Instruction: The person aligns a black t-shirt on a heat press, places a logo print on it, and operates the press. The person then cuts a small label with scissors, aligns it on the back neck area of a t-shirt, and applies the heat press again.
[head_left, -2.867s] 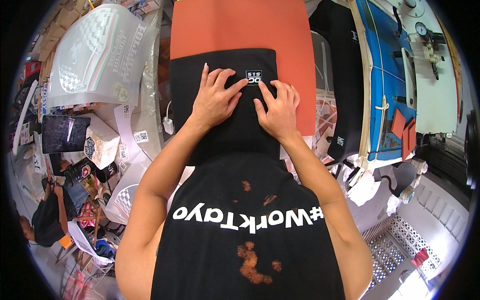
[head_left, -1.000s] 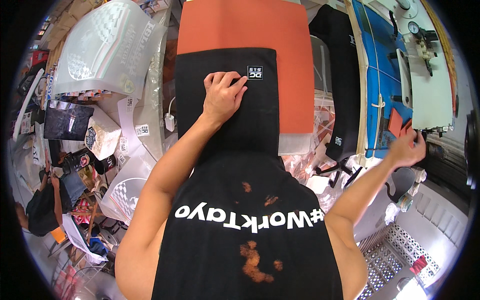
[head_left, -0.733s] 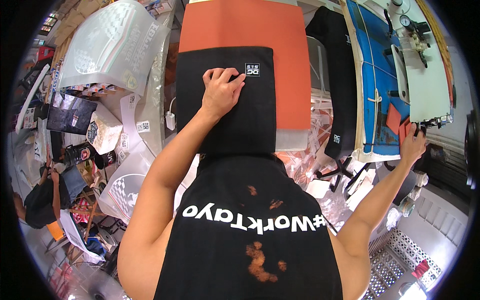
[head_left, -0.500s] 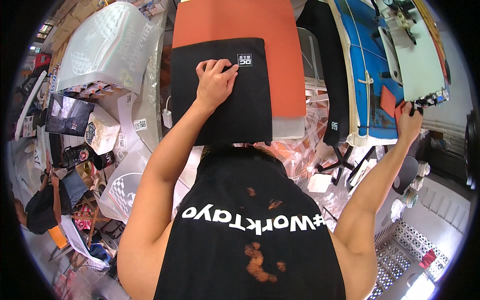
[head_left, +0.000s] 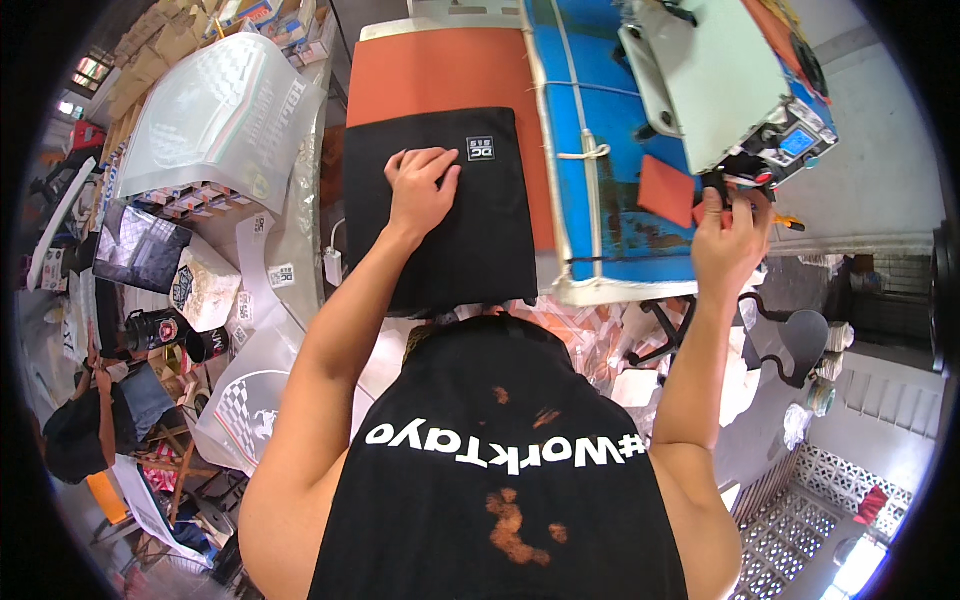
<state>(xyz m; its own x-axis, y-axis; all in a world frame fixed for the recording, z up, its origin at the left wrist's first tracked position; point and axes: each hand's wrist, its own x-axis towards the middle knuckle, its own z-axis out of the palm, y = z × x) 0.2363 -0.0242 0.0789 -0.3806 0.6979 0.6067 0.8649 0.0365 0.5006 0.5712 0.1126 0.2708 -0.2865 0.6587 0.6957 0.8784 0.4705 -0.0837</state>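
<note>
A folded black cloth piece [head_left: 465,240] with a small square white-on-black label [head_left: 481,149] lies flat on an orange pad [head_left: 440,68]. On its upper part rests my left hand [head_left: 422,195], fingers bent and a little apart, the thumb near the label. To the right, my right hand [head_left: 735,235] is closed round a black handle [head_left: 714,186] at the near right of a blue, pale-edged heat press head [head_left: 585,205]. Next to that hand an orange block [head_left: 665,190] sits on the blue top. The head overlaps the orange pad's right side.
A white plate [head_left: 700,75] and a control box with a lit display [head_left: 797,143] ride on the press head. A clear printed plastic cover [head_left: 210,110] stands at left. Beyond it a person [head_left: 80,430] works at far left. Plastic scraps [head_left: 570,325] litter the floor.
My right hand and the blue press head have swung left, now covering the right part of the orange pad and hiding the black cloth strip beside it. My left hand stays on the black cloth.
</note>
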